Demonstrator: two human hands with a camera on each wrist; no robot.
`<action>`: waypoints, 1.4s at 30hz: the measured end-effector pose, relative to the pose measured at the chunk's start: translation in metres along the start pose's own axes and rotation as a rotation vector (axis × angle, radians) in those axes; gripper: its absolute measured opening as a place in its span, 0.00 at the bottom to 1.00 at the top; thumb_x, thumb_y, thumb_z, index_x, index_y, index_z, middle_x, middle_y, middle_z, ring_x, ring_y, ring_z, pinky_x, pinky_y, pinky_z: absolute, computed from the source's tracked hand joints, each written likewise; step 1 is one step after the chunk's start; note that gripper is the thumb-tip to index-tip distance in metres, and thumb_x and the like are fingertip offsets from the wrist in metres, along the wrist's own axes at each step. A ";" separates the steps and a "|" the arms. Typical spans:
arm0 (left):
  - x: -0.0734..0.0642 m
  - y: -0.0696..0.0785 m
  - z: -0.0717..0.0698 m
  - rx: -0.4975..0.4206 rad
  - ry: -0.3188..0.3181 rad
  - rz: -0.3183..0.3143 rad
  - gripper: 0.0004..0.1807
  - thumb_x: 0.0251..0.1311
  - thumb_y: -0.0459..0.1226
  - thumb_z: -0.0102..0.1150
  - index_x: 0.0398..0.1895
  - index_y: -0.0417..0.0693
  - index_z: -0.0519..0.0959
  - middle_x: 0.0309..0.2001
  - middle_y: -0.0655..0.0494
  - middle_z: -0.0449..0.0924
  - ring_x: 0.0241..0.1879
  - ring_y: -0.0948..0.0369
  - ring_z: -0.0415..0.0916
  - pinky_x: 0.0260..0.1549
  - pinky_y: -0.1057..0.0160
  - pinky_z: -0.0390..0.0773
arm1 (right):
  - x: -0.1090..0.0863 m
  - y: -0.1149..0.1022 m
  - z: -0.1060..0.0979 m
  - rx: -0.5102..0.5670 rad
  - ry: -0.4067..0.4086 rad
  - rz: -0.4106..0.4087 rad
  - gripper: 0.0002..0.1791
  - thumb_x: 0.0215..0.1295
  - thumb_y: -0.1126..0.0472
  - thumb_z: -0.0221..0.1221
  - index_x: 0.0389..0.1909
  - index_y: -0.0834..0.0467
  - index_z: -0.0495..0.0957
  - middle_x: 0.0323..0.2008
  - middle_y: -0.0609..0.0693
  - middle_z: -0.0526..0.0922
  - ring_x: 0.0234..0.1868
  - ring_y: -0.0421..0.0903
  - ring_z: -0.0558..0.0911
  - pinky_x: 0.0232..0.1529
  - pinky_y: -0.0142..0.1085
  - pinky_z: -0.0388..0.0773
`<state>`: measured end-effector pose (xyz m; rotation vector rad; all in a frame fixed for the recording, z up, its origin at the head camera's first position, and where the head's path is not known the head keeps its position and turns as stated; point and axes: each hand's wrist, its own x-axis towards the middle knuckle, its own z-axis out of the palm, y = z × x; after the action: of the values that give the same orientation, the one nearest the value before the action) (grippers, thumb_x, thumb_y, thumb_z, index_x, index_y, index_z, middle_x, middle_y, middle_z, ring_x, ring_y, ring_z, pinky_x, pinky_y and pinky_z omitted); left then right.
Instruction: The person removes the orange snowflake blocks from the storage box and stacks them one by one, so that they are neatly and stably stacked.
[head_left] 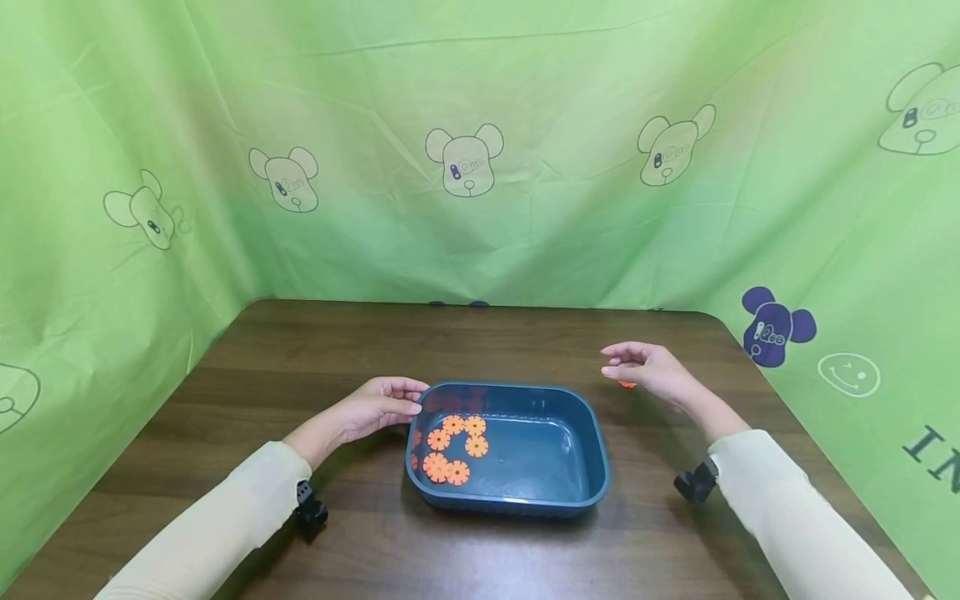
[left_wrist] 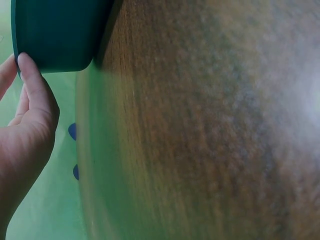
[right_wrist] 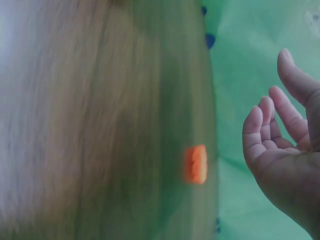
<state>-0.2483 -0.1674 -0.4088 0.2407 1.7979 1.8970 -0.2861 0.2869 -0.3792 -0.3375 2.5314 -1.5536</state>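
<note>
orange flower piece [right_wrist: 200,165] below right hand [head_left: 652,368]

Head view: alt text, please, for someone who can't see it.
A person's left hand holds the left end of a blue bin containing orange flower-shaped pieces; the right hand hovers, holding nothing, near another orange piece, partly hidden, on a wooden table before green cloth.

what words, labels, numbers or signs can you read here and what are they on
"IN": green curtain, right edge, last letter cut off
Bear outlines: lettering too faint to read
Purple bear: white lettering too small
Blue tub, orange pieces: none readable
</note>
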 end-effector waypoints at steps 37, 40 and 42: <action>-0.001 0.000 0.001 0.010 0.011 -0.005 0.26 0.62 0.28 0.60 0.63 0.29 0.68 0.46 0.47 0.75 0.45 0.57 0.76 0.48 0.61 0.79 | -0.018 -0.083 0.106 0.062 -0.197 -0.179 0.22 0.58 0.65 0.68 0.52 0.67 0.77 0.38 0.57 0.81 0.40 0.51 0.78 0.38 0.33 0.79; -0.001 -0.001 0.001 0.012 0.004 0.001 0.26 0.62 0.28 0.60 0.63 0.28 0.67 0.46 0.46 0.75 0.46 0.57 0.76 0.48 0.61 0.79 | -0.020 -0.083 0.115 0.066 -0.199 -0.175 0.23 0.58 0.65 0.68 0.53 0.67 0.77 0.41 0.61 0.80 0.41 0.51 0.78 0.39 0.33 0.79; -0.001 -0.002 0.000 0.012 0.001 0.005 0.26 0.62 0.28 0.60 0.63 0.28 0.67 0.46 0.46 0.75 0.46 0.56 0.76 0.48 0.61 0.79 | -0.020 -0.082 0.120 0.069 -0.204 -0.173 0.23 0.57 0.65 0.68 0.53 0.68 0.77 0.42 0.64 0.79 0.40 0.51 0.78 0.39 0.33 0.79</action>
<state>-0.2467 -0.1675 -0.4105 0.2495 1.8116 1.8903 -0.2281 0.1530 -0.3596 -0.6846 2.3399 -1.5698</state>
